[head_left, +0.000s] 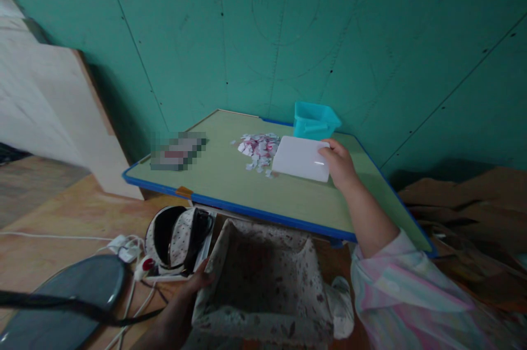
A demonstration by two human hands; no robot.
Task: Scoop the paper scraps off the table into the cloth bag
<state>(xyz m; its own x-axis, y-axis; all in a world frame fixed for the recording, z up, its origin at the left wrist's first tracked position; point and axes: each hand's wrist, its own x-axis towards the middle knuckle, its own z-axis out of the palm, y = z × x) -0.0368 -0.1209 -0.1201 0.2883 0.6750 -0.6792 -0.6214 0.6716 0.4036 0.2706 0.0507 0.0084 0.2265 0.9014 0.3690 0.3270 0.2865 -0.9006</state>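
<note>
My right hand (340, 163) reaches onto the low green table (230, 185) and grips the right edge of a flat white tray (300, 157), fingers closed on its rim. A heap of small pink and white paper pieces (259, 149) lies just left of the tray. Behind the tray stands a turquoise plastic bin (315, 119). My left hand (197, 284) is down below the table's front edge, holding the left rim of a floral fabric basket (263, 289); only part of its fingers show.
A blurred flat item (177, 150) lies on the table's left part. On the floor at left are a round black-and-white bag (177, 240), white cables with a plug (127, 251) and a dark oval object (66, 300). Brown cardboard (465, 201) lies at right. A teal wall stands behind.
</note>
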